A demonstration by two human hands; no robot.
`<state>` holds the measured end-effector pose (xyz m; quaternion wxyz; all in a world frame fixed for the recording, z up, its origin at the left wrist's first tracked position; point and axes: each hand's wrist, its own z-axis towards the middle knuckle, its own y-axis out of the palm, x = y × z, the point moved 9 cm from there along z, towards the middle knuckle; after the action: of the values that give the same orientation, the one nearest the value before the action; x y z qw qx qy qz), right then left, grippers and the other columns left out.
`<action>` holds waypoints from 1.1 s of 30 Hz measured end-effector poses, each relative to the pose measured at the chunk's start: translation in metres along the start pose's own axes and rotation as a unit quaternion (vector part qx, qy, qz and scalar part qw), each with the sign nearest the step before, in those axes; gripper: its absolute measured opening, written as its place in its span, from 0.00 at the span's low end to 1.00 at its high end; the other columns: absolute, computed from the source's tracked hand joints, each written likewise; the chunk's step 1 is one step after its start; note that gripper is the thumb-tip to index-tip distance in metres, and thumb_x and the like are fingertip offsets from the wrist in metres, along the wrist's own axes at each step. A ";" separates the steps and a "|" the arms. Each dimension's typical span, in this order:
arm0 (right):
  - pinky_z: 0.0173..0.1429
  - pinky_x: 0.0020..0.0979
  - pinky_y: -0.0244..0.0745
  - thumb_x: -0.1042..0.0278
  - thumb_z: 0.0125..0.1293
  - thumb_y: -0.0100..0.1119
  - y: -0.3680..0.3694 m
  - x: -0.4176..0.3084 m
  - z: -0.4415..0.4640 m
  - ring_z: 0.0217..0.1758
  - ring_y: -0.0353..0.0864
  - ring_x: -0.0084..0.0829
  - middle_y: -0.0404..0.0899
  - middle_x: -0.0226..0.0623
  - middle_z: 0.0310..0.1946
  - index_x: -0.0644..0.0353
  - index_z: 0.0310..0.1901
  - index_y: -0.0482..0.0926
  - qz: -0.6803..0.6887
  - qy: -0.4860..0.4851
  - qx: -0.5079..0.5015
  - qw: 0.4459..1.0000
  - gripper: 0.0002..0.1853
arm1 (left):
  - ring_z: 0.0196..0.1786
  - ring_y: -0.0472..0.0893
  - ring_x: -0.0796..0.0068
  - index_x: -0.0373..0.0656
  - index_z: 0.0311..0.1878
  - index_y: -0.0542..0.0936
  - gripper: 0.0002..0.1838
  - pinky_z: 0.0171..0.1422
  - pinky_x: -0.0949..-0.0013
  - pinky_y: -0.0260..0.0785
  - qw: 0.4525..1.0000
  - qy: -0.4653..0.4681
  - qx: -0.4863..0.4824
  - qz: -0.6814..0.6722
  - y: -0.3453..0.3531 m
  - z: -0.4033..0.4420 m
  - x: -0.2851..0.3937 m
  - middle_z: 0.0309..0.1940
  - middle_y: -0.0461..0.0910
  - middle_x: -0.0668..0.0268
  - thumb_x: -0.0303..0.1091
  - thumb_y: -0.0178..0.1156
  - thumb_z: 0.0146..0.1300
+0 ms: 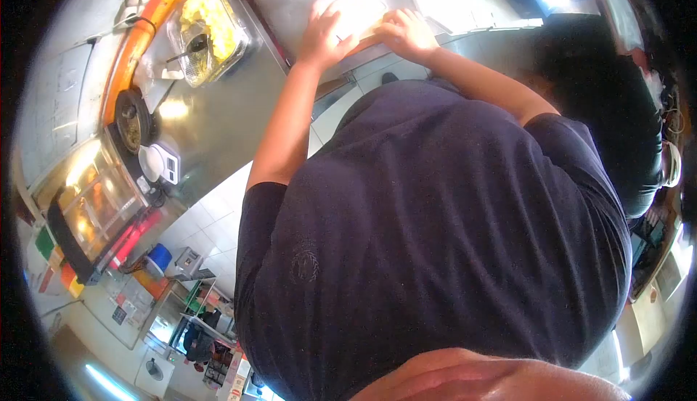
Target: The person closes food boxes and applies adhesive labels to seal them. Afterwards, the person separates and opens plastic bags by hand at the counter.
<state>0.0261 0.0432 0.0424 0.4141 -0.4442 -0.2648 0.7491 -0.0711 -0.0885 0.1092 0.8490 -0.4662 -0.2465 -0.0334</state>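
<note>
Both my hands reach forward over a brightly lit, washed-out work surface. My left hand (324,37) lies with its fingers apart and the thumb stretched toward a tan, wood-coloured strip (369,40). At the other end of that strip, my right hand (408,34) has its fingers bent and pressed together. Glare hides what, if anything, is in them. To the left, on the steel counter (250,103), stands a clear plastic tub (239,47) holding a soft yellow food (207,16) and a dark spoon (190,49).
Left along the counter are a white kitchen scale (160,163), a round dark pan (132,121) and a lit glass-fronted cabinet (91,205). A person in dark clothes (602,118) is close on my right. Tiled floor (218,223) shows behind at left.
</note>
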 end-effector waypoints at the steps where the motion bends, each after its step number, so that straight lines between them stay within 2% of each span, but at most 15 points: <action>1: 0.57 0.44 0.73 0.59 0.61 0.70 0.002 -0.001 0.000 0.51 0.79 0.43 0.81 0.32 0.48 0.42 0.46 0.84 -0.006 0.002 -0.001 1.000 0.12 | 0.66 0.70 0.41 0.45 0.57 0.78 0.27 0.71 0.44 0.67 1.000 0.004 0.003 0.001 0.000 0.000 0.000 0.63 0.77 0.57 0.40 0.71 0.54; 3: 0.57 0.44 0.73 0.60 0.60 0.70 0.005 -0.002 0.000 0.51 0.79 0.43 0.81 0.32 0.47 0.43 0.45 0.84 -0.020 0.007 -0.002 1.000 0.11 | 0.66 0.70 0.41 0.45 0.57 0.78 0.27 0.71 0.44 0.67 1.000 0.003 0.005 -0.004 0.000 -0.002 0.000 0.63 0.77 0.58 0.40 0.71 0.53; 11: 0.60 0.45 0.72 0.60 0.58 0.72 -0.013 -0.003 -0.003 0.59 0.75 0.44 0.76 0.36 0.56 0.44 0.58 0.79 0.029 -0.002 -0.032 0.999 0.25 | 0.67 0.70 0.41 0.45 0.56 0.78 0.26 0.71 0.45 0.67 0.999 -0.027 -0.008 -0.022 -0.010 0.003 0.003 0.63 0.77 0.59 0.38 0.73 0.53; 17: 0.64 0.45 0.71 0.54 0.59 0.74 -0.031 -0.008 0.004 0.62 0.73 0.43 0.75 0.36 0.57 0.44 0.59 0.79 0.013 -0.006 -0.037 0.999 0.26 | 0.66 0.73 0.47 0.42 0.58 0.75 0.27 0.73 0.48 0.62 0.988 -0.080 0.130 0.016 -0.047 -0.032 -0.013 0.62 0.77 0.54 0.35 0.71 0.55; 18: 0.65 0.46 0.71 0.53 0.60 0.73 -0.032 -0.010 0.005 0.62 0.73 0.43 0.75 0.36 0.56 0.44 0.59 0.79 0.015 -0.014 -0.039 0.999 0.26 | 0.66 0.73 0.47 0.40 0.59 0.73 0.28 0.74 0.45 0.60 0.987 -0.068 0.139 0.030 -0.052 -0.039 -0.013 0.62 0.76 0.53 0.33 0.70 0.56; 21: 0.64 0.43 0.75 0.44 0.63 0.71 -0.025 -0.002 0.002 0.58 0.80 0.42 0.82 0.38 0.53 0.48 0.54 0.85 -0.015 0.095 -0.112 0.989 0.23 | 0.66 0.73 0.48 0.40 0.60 0.73 0.29 0.73 0.40 0.59 0.975 -0.126 0.153 0.098 -0.054 -0.067 -0.014 0.61 0.75 0.53 0.33 0.70 0.55; 22: 0.62 0.42 0.77 0.42 0.64 0.70 -0.020 0.003 0.000 0.56 0.83 0.41 0.84 0.40 0.51 0.49 0.53 0.86 0.047 0.201 -0.165 0.964 0.23 | 0.66 0.71 0.45 0.39 0.60 0.72 0.31 0.71 0.38 0.60 0.973 -0.149 0.138 0.108 -0.046 -0.076 -0.019 0.63 0.72 0.50 0.34 0.71 0.53; 24: 0.58 0.39 0.80 0.38 0.66 0.67 -0.007 0.005 -0.018 0.51 0.88 0.39 0.88 0.42 0.48 0.52 0.50 0.89 0.166 0.399 -0.263 0.862 0.26 | 0.65 0.71 0.42 0.39 0.61 0.71 0.33 0.71 0.37 0.60 0.964 -0.187 0.080 0.169 -0.026 -0.091 -0.023 0.64 0.70 0.47 0.35 0.71 0.52; 26: 0.55 0.37 0.82 0.36 0.66 0.67 -0.002 0.005 -0.021 0.49 0.90 0.38 0.90 0.44 0.47 0.54 0.49 0.90 0.187 0.401 -0.238 0.865 0.27 | 0.65 0.69 0.39 0.39 0.64 0.69 0.38 0.69 0.38 0.62 0.956 -0.211 0.028 0.202 -0.013 -0.100 -0.030 0.67 0.66 0.44 0.36 0.73 0.49; 29: 0.54 0.36 0.82 0.36 0.65 0.67 0.014 0.010 -0.025 0.47 0.90 0.36 0.90 0.43 0.45 0.54 0.50 0.90 0.199 0.406 -0.235 0.860 0.27 | 0.66 0.68 0.38 0.41 0.66 0.68 0.41 0.68 0.39 0.63 0.968 -0.209 0.076 0.114 -0.019 -0.098 -0.038 0.68 0.66 0.43 0.37 0.74 0.47; 33: 0.52 0.37 0.81 0.44 0.67 0.65 0.026 0.013 -0.029 0.43 0.89 0.35 0.90 0.42 0.40 0.53 0.50 0.90 0.240 0.427 -0.237 0.839 0.23 | 0.68 0.68 0.37 0.43 0.67 0.67 0.45 0.70 0.40 0.64 0.979 -0.167 0.056 0.104 -0.026 -0.080 -0.023 0.69 0.65 0.42 0.38 0.75 0.44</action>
<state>0.0384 0.0415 0.0034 0.1755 -0.8544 -0.1164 0.4749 -0.0675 -0.1717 0.0832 0.8196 -0.4398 -0.3365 0.1469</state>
